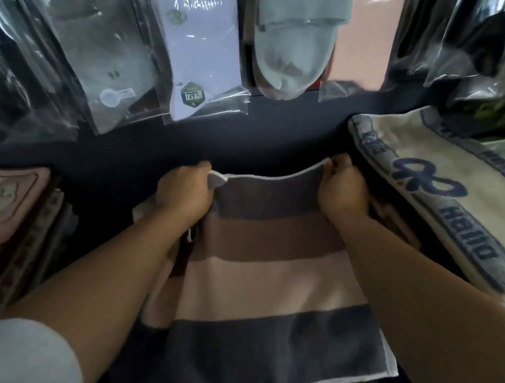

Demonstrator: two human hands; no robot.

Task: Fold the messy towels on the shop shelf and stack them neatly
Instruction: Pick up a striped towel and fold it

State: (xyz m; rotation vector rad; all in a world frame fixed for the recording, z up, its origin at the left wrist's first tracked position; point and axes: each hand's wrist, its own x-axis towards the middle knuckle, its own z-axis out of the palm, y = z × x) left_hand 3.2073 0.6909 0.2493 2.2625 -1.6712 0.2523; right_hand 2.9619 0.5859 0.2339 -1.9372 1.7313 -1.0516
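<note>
Grips the far left corner of the striped towel (pixel 263 283) with the left hand (pixel 183 195), fingers (pixel 202 166) curled closed over the white hem, with a small grey tip of cloth poking out beside the thumb. Pinches the far right corner with the right hand (pixel 342 189), fingers (pixel 339 161) bent tight round the same hem. Holds that far edge lifted a little and stretched from hand to hand, with a slight sag in the middle. Spreads the rest of the towel toward the near side in bands of dark grey, brown, pale pink and dark grey, down to a white hem at the near edge, over another layer of pink and grey cloth showing at the left. Keeps the towel in the middle of the dark shelf (pixel 149 158), between a stack of pink towels (pixel 5 196) at the far left and a cream towel (pixel 428 174) with blue lettering and a blue bow lying loosely at the right, close to the right hand. Shows a pale grey sleeve (pixel 25 373) at the near left. Faces a row of packaged socks (pixel 201 57) in clear plastic bags along the wall above the shelf's far side, blurred in places.
</note>
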